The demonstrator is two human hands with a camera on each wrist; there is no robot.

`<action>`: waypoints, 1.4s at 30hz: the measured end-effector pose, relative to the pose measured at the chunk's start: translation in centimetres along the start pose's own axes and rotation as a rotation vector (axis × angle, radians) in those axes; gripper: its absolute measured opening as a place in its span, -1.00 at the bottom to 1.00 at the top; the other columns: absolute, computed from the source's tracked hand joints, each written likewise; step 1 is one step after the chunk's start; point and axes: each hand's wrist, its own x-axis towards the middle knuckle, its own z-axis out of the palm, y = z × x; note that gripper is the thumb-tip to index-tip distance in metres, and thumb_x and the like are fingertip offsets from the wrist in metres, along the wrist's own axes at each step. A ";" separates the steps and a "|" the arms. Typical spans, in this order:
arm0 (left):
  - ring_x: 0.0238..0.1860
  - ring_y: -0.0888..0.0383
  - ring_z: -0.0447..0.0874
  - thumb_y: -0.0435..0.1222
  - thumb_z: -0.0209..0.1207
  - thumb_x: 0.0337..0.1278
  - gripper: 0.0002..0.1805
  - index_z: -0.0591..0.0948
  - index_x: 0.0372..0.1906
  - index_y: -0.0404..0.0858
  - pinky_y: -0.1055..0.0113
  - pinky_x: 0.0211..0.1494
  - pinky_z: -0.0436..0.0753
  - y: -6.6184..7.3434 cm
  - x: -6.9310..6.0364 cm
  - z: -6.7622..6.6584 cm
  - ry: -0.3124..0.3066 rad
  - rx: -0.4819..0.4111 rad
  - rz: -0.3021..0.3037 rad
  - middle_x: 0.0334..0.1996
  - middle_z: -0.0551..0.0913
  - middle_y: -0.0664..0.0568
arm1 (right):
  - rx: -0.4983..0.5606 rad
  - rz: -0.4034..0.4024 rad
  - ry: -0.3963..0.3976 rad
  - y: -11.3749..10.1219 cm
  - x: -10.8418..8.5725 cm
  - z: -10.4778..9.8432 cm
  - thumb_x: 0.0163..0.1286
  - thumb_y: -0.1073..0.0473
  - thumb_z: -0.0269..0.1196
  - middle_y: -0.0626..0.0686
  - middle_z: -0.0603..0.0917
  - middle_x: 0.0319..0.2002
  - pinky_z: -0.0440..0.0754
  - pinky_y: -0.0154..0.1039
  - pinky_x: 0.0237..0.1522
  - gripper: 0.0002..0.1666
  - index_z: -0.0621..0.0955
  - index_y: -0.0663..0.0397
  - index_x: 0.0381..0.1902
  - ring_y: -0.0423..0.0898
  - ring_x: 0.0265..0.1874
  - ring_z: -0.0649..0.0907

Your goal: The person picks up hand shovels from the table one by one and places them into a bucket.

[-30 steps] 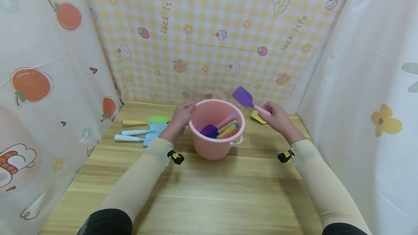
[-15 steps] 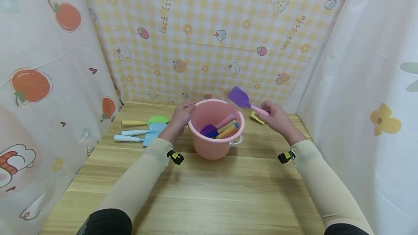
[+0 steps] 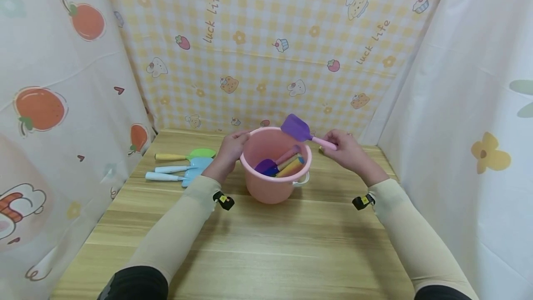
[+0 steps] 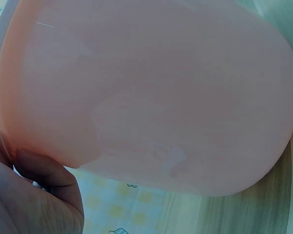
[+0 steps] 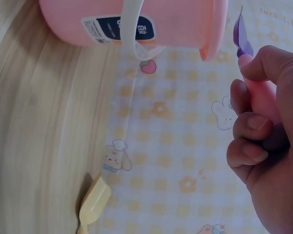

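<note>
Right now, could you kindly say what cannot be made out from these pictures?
Head view: most of the yellow scoop, behind the right hand.
Head view: part of a dark blue blade, behind the front rim of the pink bucket.
Right wrist view: part of the purple shovel, inside the right hand.
Right wrist view: the label, its fine print too small, its middle behind the white handle.
Left wrist view: the bucket's contents, behind its wall.

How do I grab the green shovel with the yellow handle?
I'd take its yellow handle from above, at the left end. The green shovel lies with that slim handle pointing left, away from the bucket, while its wide blade sits close beside a blue shovel.
</note>
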 end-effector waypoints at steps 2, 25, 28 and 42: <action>0.31 -0.01 0.69 0.02 0.15 0.67 -0.52 0.70 0.45 -0.04 0.04 0.35 0.73 0.0 0.0 0.0 -0.002 -0.001 -0.001 0.35 0.71 -0.01 | 0.001 -0.007 -0.017 -0.3 0.0 0.1 0.50 0.19 0.45 0.08 0.66 -0.32 0.58 -0.20 -0.47 -0.78 0.68 0.13 0.00 0.01 -0.45 0.57; 0.31 -0.01 0.70 0.00 0.13 0.68 -0.52 0.70 0.46 -0.06 0.06 0.34 0.74 0.0 0.2 0.0 0.003 0.001 -0.004 0.38 0.69 -0.03 | -0.093 -0.045 -0.186 -3.1 0.3 0.7 0.58 0.04 0.46 -0.02 0.65 -0.37 0.65 -0.05 -0.29 -0.83 0.69 -0.09 -0.04 -0.01 -0.40 0.59; 0.32 -0.01 0.70 0.00 0.14 0.69 -0.52 0.69 0.46 -0.06 0.05 0.34 0.74 0.0 0.3 0.0 0.001 -0.002 -0.009 0.39 0.69 -0.03 | -0.092 -0.044 -0.197 -3.3 0.4 0.8 0.57 0.08 0.46 -0.03 0.70 -0.32 0.69 -0.04 -0.26 -0.86 0.69 -0.09 -0.07 -0.01 -0.37 0.63; 0.35 -0.03 0.69 0.02 0.14 0.70 -0.51 0.68 0.49 -0.03 0.03 0.35 0.73 -0.3 0.4 -0.1 -0.005 -0.006 0.000 0.42 0.67 -0.02 | -0.112 -0.059 -0.196 -3.5 1.2 0.8 0.51 0.18 0.50 -0.02 0.76 -0.21 0.72 -0.06 -0.18 -0.88 0.74 -0.02 -0.09 -0.02 -0.27 0.67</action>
